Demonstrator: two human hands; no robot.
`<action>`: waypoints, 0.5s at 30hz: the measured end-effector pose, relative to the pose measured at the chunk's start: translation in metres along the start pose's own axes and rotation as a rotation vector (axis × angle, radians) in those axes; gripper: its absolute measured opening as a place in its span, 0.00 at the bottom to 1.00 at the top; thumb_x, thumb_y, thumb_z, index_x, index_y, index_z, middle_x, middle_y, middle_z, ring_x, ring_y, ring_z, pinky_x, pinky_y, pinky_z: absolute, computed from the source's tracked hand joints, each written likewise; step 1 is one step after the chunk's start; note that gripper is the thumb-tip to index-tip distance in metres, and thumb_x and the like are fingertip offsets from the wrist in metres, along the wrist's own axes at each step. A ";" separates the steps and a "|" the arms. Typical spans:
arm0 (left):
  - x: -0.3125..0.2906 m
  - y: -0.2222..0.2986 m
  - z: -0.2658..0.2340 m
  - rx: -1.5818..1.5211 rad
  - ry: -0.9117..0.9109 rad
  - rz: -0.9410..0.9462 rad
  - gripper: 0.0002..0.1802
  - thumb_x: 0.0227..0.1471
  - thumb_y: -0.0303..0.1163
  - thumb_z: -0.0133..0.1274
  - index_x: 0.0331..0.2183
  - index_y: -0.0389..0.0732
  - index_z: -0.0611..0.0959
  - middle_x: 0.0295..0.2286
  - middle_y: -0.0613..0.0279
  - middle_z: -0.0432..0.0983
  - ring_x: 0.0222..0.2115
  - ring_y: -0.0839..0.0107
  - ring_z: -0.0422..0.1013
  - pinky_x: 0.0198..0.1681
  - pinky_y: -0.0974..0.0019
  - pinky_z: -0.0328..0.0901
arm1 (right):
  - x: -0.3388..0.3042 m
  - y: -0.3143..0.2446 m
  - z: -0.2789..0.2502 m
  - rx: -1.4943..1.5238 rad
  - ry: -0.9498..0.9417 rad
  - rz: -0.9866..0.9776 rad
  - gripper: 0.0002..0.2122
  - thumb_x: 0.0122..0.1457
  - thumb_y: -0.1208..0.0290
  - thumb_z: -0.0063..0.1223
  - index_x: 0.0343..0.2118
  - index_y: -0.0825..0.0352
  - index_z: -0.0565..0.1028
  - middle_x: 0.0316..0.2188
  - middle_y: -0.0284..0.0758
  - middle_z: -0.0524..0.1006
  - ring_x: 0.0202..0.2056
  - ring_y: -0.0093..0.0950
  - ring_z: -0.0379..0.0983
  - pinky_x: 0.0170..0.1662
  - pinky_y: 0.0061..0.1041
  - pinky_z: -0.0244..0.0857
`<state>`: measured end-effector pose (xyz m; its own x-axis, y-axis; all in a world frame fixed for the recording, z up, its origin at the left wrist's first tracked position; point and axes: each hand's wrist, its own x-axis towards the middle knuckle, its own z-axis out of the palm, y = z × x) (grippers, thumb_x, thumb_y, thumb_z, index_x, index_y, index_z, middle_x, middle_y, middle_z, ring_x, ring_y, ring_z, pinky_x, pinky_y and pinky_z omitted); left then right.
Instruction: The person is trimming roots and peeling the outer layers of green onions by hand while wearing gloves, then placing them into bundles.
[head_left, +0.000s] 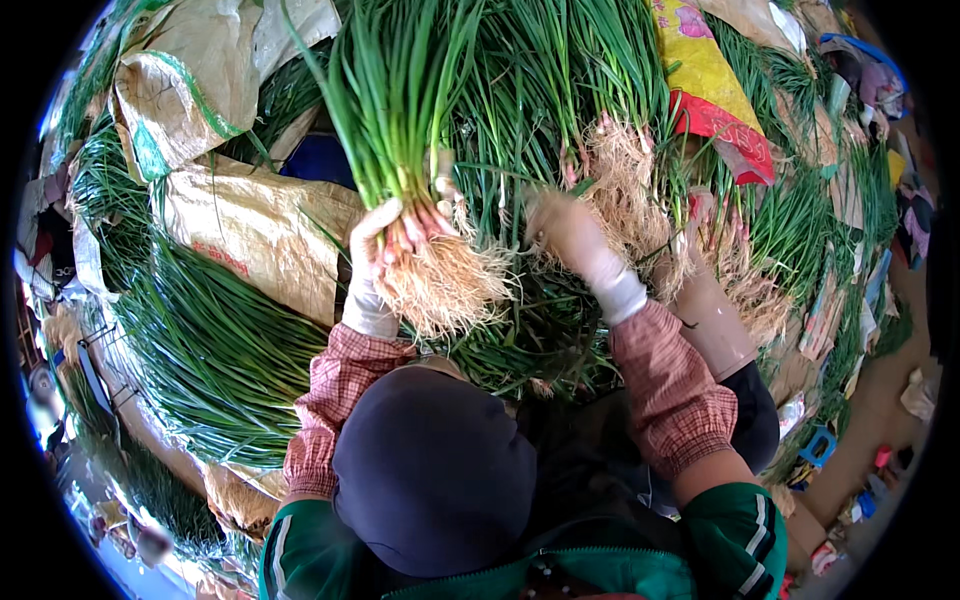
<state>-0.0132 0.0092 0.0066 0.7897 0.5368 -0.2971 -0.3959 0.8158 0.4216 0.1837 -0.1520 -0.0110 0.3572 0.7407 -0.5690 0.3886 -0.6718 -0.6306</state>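
Observation:
My left hand (372, 240) is closed round a bunch of green garlic (405, 120), gripping it low on the pinkish stems. Its pale, tangled roots (445, 285) hang toward me and the long leaves point away. To the right of that bunch is my right hand (572, 232), smeared by motion, so its fingers cannot be made out. Close to it lies a rooted clump of the same plants (625, 180). Checked sleeve covers are on both my forearms.
More green garlic (220, 350) is heaped at the left, partly under woven sacks (255, 235). A yellow and red sack (715, 85) lies at the upper right. My dark-clothed knee (435, 470) and a brown boot (708, 318) stand close in. A blue stool (819, 447) is farther right.

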 end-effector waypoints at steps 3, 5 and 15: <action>0.007 -0.010 -0.009 0.089 0.052 -0.260 0.29 0.54 0.35 0.53 0.54 0.28 0.69 0.40 0.43 0.76 0.33 0.65 0.77 0.18 0.78 0.70 | 0.035 -0.015 -0.051 -0.398 0.369 0.207 0.18 0.67 0.55 0.40 0.52 0.60 0.72 0.29 0.38 0.78 0.27 0.22 0.74 0.33 0.27 0.73; 0.010 -0.017 -0.011 0.086 -0.092 -0.343 0.30 0.53 0.34 0.55 0.54 0.29 0.68 0.36 0.48 0.75 0.31 0.66 0.74 0.41 0.63 0.72 | 0.037 -0.019 -0.059 -0.694 0.273 0.083 0.16 0.67 0.57 0.40 0.47 0.60 0.74 0.27 0.36 0.77 0.30 0.24 0.74 0.38 0.27 0.73; 0.009 -0.016 0.010 0.526 0.075 -0.475 0.19 0.49 0.29 0.58 0.43 0.32 0.78 0.28 0.52 0.80 0.22 0.71 0.76 0.21 0.76 0.69 | 0.014 -0.005 0.031 0.223 0.310 -0.359 0.11 0.62 0.66 0.46 0.26 0.65 0.75 0.19 0.36 0.73 0.22 0.33 0.68 0.29 0.34 0.67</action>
<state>0.0050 -0.0011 0.0060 0.7789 0.1773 -0.6015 0.2772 0.7631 0.5839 0.1608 -0.1381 -0.0321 0.4825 0.8654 -0.1352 0.3545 -0.3341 -0.8734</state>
